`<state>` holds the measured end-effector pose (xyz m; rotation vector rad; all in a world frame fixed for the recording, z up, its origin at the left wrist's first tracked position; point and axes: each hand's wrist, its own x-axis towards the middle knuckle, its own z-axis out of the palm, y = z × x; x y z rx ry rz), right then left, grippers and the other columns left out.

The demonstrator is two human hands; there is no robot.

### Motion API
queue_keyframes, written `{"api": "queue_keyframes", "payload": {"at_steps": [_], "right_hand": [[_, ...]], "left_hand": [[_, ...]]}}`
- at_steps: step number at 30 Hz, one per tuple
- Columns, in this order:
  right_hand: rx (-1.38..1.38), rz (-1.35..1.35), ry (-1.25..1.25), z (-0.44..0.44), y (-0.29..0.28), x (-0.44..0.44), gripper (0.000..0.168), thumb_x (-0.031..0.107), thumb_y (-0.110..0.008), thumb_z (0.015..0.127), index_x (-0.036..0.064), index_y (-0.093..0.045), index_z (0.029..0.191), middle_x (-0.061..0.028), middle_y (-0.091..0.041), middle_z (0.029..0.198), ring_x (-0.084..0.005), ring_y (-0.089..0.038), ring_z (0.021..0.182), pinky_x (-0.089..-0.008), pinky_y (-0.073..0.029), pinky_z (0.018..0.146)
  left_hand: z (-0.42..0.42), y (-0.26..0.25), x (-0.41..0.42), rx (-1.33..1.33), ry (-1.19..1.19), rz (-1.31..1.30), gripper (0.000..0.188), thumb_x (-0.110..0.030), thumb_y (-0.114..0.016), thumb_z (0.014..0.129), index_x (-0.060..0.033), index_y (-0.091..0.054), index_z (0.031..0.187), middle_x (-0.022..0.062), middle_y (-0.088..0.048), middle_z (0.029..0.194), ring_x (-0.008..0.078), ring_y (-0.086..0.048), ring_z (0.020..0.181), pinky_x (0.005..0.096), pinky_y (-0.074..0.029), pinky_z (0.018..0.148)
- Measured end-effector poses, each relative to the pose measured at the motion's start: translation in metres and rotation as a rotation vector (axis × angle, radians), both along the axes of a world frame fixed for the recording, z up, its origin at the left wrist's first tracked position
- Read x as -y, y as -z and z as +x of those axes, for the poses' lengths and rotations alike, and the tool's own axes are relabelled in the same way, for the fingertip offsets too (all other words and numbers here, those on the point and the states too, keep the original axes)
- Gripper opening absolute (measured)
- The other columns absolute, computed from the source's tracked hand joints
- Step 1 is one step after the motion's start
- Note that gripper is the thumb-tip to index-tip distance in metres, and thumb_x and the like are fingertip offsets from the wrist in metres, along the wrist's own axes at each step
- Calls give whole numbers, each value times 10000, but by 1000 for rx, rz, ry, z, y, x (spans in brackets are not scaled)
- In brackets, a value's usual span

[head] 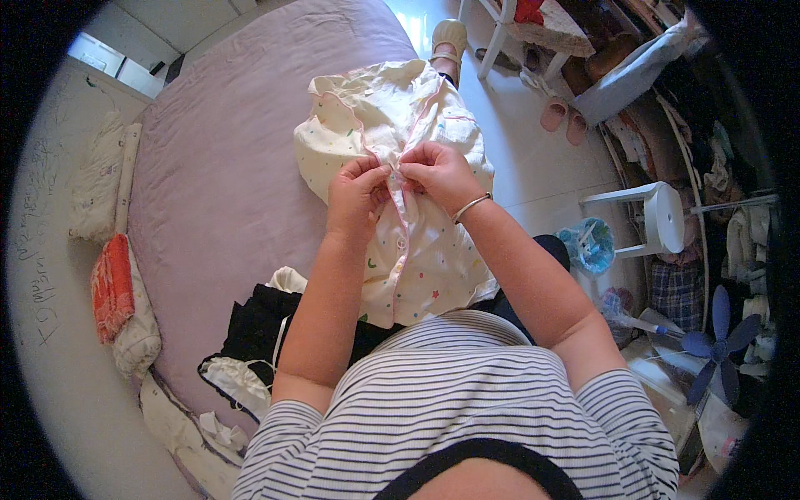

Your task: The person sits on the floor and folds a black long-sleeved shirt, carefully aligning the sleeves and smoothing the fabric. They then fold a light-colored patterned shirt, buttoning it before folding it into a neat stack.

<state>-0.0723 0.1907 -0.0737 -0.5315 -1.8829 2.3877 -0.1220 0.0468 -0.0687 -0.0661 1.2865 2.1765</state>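
Note:
A cream button-front shirt [437,250] with pink piping and small coloured motifs lies spread across my lap and the bed's edge. Its collar end points away from me. My left hand [359,194] pinches one side of the front placket between thumb and fingers. Just to its right, my right hand [437,175], with a silver bangle [471,208] at the wrist, grips the other side. The fingertips nearly meet at a fastening point, which they partly hide. Below them the front edges overlap, and a button [401,242] shows there.
The shirt partly covers a pink-sheeted bed [225,175]. Black clothing [250,325] lies left of my lap. Right of me stand a white stool [664,217], a lined waste bin [586,247] and a fan with blue blades [720,350]. Pink slippers [554,115] lie on the floor.

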Motion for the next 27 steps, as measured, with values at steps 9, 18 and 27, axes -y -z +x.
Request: {"api": "queue_keyframes", "payload": {"at_steps": [9,18,27], "right_hand": [[-29,188,34,-4,6,2,99,68,-662,734,-4,-644,801,-66,-654,721,-112,-627,633,-255,-522,587],[-34,282,-7,-6,14,0,147,127,-669,718,18,-664,816,-100,-676,751,-147,-653,666,-282,-528,633],[34,497,18,-12,10,-1,176,153,-649,733,17,-652,845,-155,-670,788,-236,-665,715,-328,-523,663]], "left_hand": [[0,-3,4,19,41,18,122,-13,-550,830,20,-581,944,103,-632,841,198,-648,701,298,-561,659],[2,-1,3,-41,56,2,134,41,-566,810,39,-587,943,115,-632,855,197,-636,717,295,-550,679],[8,4,-7,-516,25,-368,76,33,-586,772,5,-593,842,60,-639,795,112,-608,672,227,-500,612]]}}
